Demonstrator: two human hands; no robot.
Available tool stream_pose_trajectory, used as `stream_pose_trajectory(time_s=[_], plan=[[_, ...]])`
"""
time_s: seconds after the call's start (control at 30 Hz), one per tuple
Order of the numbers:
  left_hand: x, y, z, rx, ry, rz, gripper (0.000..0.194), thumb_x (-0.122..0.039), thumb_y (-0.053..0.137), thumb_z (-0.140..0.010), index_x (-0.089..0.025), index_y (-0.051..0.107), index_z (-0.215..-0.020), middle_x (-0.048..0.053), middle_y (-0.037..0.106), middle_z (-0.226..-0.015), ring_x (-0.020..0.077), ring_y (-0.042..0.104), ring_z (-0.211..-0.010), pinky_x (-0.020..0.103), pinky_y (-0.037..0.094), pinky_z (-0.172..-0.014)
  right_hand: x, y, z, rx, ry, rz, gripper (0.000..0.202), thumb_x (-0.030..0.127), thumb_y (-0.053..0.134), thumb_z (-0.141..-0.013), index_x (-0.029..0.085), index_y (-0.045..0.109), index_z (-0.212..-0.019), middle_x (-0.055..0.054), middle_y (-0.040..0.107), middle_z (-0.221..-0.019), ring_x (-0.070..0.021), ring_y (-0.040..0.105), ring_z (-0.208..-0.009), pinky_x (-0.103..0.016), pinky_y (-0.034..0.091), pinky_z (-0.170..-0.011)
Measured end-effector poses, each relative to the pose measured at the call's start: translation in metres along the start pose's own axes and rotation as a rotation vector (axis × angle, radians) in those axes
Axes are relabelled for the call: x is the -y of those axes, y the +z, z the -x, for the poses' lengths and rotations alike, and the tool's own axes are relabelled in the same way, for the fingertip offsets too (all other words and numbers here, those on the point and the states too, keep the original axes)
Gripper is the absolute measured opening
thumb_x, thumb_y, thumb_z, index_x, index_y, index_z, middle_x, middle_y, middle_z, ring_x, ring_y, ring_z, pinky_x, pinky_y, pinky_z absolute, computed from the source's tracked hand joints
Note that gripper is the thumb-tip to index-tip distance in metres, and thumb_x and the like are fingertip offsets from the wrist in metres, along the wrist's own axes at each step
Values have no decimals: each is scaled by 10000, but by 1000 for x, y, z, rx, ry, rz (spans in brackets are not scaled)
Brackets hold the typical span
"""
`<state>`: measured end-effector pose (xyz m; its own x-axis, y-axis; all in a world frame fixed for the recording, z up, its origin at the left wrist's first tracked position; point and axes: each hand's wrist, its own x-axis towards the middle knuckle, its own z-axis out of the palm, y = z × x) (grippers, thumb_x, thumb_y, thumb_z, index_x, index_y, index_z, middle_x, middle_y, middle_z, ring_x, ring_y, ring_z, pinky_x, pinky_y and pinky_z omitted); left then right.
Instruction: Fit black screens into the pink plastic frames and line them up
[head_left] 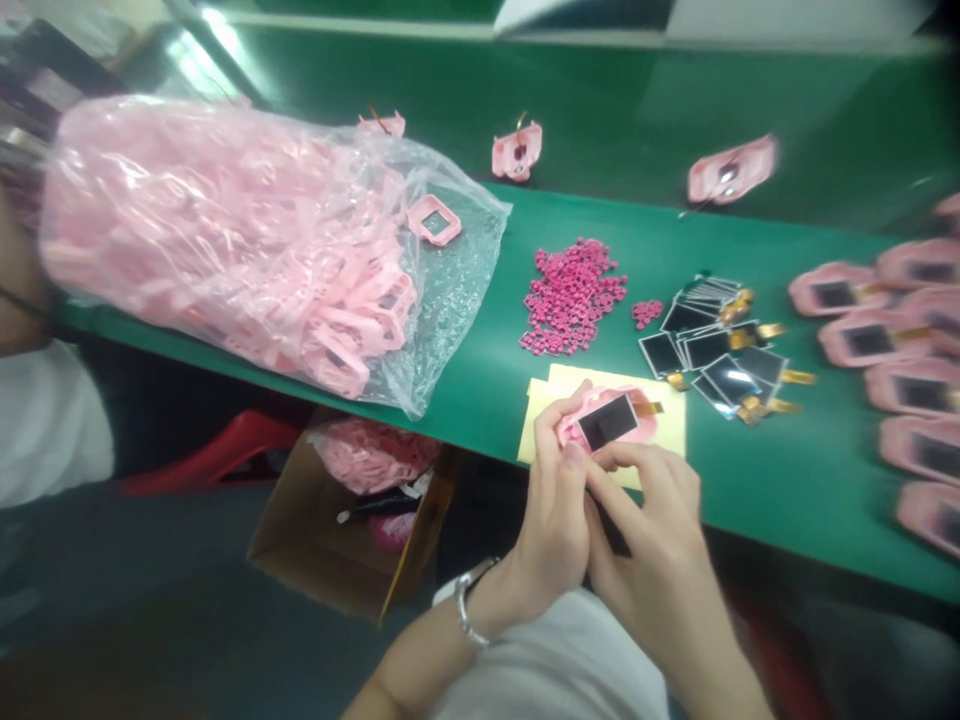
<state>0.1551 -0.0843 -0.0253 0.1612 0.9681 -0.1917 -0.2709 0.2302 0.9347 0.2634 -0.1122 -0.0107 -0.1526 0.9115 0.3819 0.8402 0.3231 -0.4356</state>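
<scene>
Above a yellow pad (551,380) near the table's front edge, my left hand (551,505) grips a pink plastic casing (646,428) by its left side. A small display screen (609,424) lies tilted in the casing, its orange ribbon tail pointing right. My right hand (652,505) has its fingers curled against the casing's near edge, with thumb and fingertips close to my left thumb. What lies under those fingertips is hidden. Loose display screens (720,350) with orange tails lie to the right, and a heap of small magenta button pieces (574,295) lies beyond the pad.
A large clear bag (210,240) of pink casings covers the table's left part; one square frame (435,220) lies at its mouth. Pink casings with screens (870,342) line the right. Several pink parts (517,150) lie at the back. Below is an open cardboard box (315,540). A person's sleeve (52,425) shows left.
</scene>
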Motion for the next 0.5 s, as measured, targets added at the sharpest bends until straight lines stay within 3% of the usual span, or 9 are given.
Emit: stream_pose_trajectory(time_s=[0.1,0.17,0.27,0.3,0.33,0.43,0.5], plan=[[3,2,5,30,25,-79,415,-451,366,-1118,-293,476,-1486,92,503,-1599,264,524,-1433,459,401,-1230,1,5,7,-64,8,35,298,113,647,-952,169,671,-1244,-108,670,-1083,-242,624,-1037,-474,439,-1003],[5,2,6,105,19,-108,447,-469,359,-1113,-283,477,-1502,116,521,-1589,278,551,-1409,457,457,-1187,-7,6,13,-130,0,69,279,94,653,-944,207,669,-1198,-66,703,-1029,-216,663,-990,-492,434,-1063],[1,-11,-10,266,-31,-174,503,-489,363,-1102,-257,454,-1540,167,575,-1539,302,667,-1268,455,607,-988,-45,-16,27,-244,101,229,216,148,656,-946,274,669,-1121,-29,730,-973,-219,705,-923,-494,512,-1022],[-4,-21,-20,246,8,-268,485,-466,412,-1092,-248,486,-1519,164,597,-1518,303,692,-1227,448,631,-936,-65,-31,35,-283,177,319,180,194,656,-949,287,678,-1102,-40,735,-970,-241,712,-913,-491,548,-960],[-10,-34,-34,184,81,-425,429,-421,483,-1073,-251,560,-1459,133,631,-1488,290,686,-1247,444,615,-986,-87,-51,45,-339,247,404,174,236,650,-953,271,695,-1117,-86,732,-974,-288,709,-917,-505,562,-868],[-35,-84,-81,-187,398,-934,318,-328,581,-992,-239,685,-1279,44,678,-1445,301,616,-1363,517,452,-1210,-154,-120,86,-435,465,697,224,418,642,-944,270,780,-1040,-205,719,-896,-415,691,-873,-555,489,-699],[-56,-117,-110,-357,391,-1219,325,-323,573,-964,-262,683,-1264,-23,687,-1430,302,648,-1310,560,472,-1171,-190,-158,116,-410,662,888,352,570,576,-932,301,802,-912,-200,676,-748,-411,646,-702,-517,374,-567]])
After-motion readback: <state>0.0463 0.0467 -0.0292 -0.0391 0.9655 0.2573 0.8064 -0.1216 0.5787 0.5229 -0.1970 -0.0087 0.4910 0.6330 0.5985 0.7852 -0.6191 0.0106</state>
